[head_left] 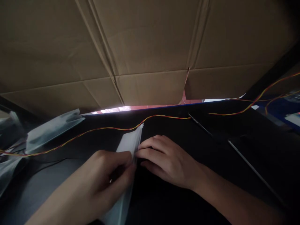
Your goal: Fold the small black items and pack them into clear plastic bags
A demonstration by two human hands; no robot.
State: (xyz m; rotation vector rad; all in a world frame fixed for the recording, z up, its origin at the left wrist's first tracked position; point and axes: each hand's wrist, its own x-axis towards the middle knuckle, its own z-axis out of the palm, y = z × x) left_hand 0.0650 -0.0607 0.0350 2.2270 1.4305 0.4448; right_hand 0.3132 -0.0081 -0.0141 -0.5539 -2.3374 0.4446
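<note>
A folded stack of thin, whitish translucent plastic bags (128, 141) stands slanted on the black work surface in the middle of the view. My left hand (100, 181) is closed around its near part, thumb and forefinger pinching the plastic. From the other side, my right hand (170, 162) meets the upper right edge of the stack, with its fingers bent and the fingertips gripping there. The lower part of the stack runs down behind my left hand, which hides some of it.
A twisted red and yellow wire (105, 127) crosses the black surface (164, 200) behind my hands. More clear plastic bags (51, 129) lie at the left. Two thin metal strips, one at the right (255, 172), lie on the surface. Brown cardboard (150, 40) stands along the back.
</note>
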